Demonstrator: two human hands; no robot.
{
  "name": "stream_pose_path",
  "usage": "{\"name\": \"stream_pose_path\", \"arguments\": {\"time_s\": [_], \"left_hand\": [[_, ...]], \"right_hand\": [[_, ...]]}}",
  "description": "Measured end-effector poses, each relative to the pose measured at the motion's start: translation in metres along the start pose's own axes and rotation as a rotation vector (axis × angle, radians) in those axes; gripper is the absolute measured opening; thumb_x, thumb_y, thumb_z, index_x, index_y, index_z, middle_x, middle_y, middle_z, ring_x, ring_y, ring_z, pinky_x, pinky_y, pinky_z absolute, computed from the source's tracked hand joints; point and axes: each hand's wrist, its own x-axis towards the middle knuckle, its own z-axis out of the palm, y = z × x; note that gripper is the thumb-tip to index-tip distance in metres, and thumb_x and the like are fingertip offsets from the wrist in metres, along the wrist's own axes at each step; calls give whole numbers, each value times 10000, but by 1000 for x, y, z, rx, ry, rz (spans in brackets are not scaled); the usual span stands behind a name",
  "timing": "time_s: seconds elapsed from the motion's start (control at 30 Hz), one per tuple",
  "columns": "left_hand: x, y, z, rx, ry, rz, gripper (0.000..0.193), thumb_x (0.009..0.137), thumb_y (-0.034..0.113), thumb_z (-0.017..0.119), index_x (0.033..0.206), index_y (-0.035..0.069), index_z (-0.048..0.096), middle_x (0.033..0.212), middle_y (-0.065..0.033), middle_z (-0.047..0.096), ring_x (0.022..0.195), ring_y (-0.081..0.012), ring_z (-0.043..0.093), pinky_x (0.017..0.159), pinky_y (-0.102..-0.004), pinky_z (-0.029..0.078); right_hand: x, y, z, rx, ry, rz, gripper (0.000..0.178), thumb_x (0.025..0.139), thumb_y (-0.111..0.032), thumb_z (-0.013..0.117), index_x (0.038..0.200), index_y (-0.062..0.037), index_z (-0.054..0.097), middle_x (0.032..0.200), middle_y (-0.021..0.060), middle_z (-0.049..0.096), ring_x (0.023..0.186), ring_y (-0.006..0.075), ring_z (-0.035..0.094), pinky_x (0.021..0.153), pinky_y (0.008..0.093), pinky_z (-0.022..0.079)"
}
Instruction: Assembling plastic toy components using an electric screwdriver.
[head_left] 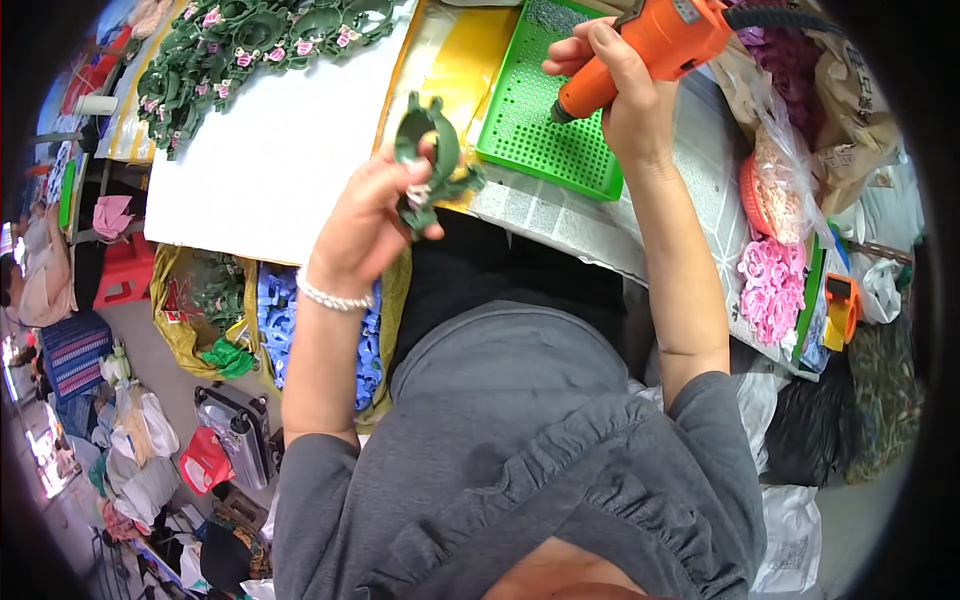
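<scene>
In my left hand (372, 205) is a dark green ring-shaped plastic part (428, 150) with a small pinkish-white piece on it. The fingers are closed around its lower side, held up in front of the table's edge. My right hand (638, 95) is wrapped around an orange electric screwdriver (640, 58), whose black tip points down and left over a green perforated tray (545, 150). Small metal pieces (553, 18), too fine to make out singly, lie at the tray's far end. The screwdriver and the green part are well apart.
Many similar green parts (262, 35) with pink pieces cover the far left of a white board (270, 150). Pink parts (772, 285) and a red basket (752, 195) stand at the right. Below the table's left edge are bags of green parts (215, 290) and blue parts (275, 320).
</scene>
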Motion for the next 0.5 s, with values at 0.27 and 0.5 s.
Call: {"name": "stream_pose_path", "arguments": {"time_s": [0.27,0.5], "left_hand": [[-16,-51,14,-306,-164,-205,356,924,197,490,1197,-25,438,1095,-309,562,729,-282,673,532,-295,579],[-18,-56,12,-327,-129,-160,338,926,213,492,1182,-6,467,1043,-274,583,703,-273,658,521,-300,569]], "right_hand": [[1,16,1,79,48,-58,296,839,-230,589,901,55,537,639,96,561,515,181,557,515,317,503],[-1,19,9,191,122,-76,233,833,-198,620,927,-31,488,751,65,520,560,134,548,504,276,486]]}}
